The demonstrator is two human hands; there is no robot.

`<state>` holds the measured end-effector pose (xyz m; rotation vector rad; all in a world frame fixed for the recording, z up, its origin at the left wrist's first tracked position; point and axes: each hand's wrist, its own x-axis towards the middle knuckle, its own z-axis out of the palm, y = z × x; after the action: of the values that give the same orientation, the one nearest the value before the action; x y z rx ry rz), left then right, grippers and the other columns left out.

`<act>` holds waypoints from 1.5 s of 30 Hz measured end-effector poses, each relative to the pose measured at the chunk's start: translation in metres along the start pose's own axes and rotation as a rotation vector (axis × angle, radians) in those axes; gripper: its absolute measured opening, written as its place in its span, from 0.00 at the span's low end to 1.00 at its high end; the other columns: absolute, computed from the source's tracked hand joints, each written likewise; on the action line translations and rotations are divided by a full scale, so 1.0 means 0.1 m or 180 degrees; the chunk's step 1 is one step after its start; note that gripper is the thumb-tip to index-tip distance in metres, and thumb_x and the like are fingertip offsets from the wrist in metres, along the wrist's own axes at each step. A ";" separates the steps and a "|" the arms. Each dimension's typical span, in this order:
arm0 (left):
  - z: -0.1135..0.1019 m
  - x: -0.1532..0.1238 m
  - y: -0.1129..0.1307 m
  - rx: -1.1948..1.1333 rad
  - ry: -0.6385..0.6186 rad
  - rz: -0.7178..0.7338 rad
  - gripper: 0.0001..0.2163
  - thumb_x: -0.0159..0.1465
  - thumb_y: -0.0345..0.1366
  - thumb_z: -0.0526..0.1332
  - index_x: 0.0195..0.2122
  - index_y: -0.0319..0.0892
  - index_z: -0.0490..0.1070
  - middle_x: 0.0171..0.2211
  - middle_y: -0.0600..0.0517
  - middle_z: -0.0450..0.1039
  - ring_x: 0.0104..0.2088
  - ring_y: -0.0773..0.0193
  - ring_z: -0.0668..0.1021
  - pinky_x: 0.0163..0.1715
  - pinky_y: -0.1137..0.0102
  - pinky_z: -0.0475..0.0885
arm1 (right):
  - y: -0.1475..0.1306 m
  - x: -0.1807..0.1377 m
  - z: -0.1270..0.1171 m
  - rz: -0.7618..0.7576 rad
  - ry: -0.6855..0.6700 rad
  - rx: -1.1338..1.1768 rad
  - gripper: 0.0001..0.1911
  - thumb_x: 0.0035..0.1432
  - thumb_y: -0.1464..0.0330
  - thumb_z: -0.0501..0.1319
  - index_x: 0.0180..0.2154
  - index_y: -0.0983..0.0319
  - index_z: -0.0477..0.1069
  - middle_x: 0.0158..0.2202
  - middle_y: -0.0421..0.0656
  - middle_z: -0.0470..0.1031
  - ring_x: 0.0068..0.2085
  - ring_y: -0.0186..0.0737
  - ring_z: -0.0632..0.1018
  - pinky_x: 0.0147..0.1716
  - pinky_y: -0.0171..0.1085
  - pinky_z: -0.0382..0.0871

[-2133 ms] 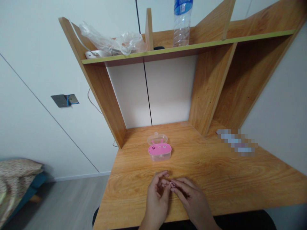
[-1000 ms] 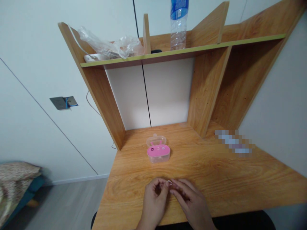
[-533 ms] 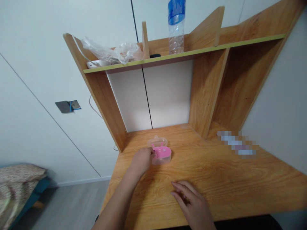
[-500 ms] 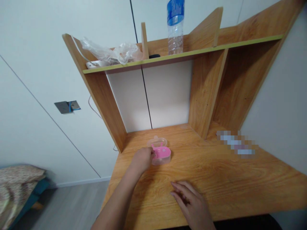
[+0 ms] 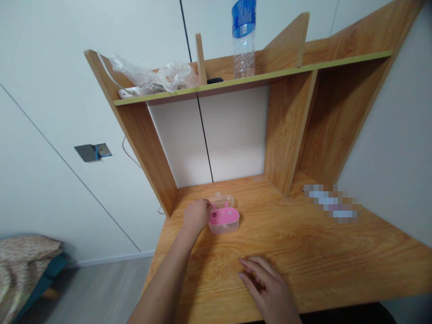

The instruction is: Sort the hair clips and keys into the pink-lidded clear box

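A small clear plastic box with a pink top panel stands on the desk. The panel carries several small ring-like marks or pieces, a dark one at its left. Behind it, the clear lid is folded back open. My left hand is at the box's left rear corner, beside the lid, with its fingers drawn together. Whatever its fingertips hold, if anything, is hidden. My right hand rests near the desk's front with fingers loosely curled, thumb apart, nothing between them.
Around the box extends the wooden desk. Above it runs a shelf bearing a plastic bottle and a crumpled plastic bag. A blurred-out item lies at the right, near an upright divider.
My left hand has moved slightly up and back from the pink panel toward the lid, uncovering the dark ring at the panel's left. The right hand has hardly moved.
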<state>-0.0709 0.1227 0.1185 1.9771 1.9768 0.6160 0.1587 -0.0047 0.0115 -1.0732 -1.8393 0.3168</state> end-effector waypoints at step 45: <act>0.66 -0.25 -0.41 -0.3048 0.0335 0.0985 0.52 0.44 0.39 0.80 0.69 0.49 0.56 0.56 0.45 0.65 0.55 0.50 0.74 0.59 0.53 0.67 | 0.07 0.00 0.03 -0.0201 -0.0066 -0.0081 0.11 0.66 0.62 0.59 0.47 0.55 0.77 0.40 0.44 0.82 0.36 0.39 0.84 0.37 0.31 0.81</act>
<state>-0.0739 0.1059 0.0389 1.6045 1.0424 1.4248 0.1595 -0.0003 0.0057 -1.0304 -1.8960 0.2688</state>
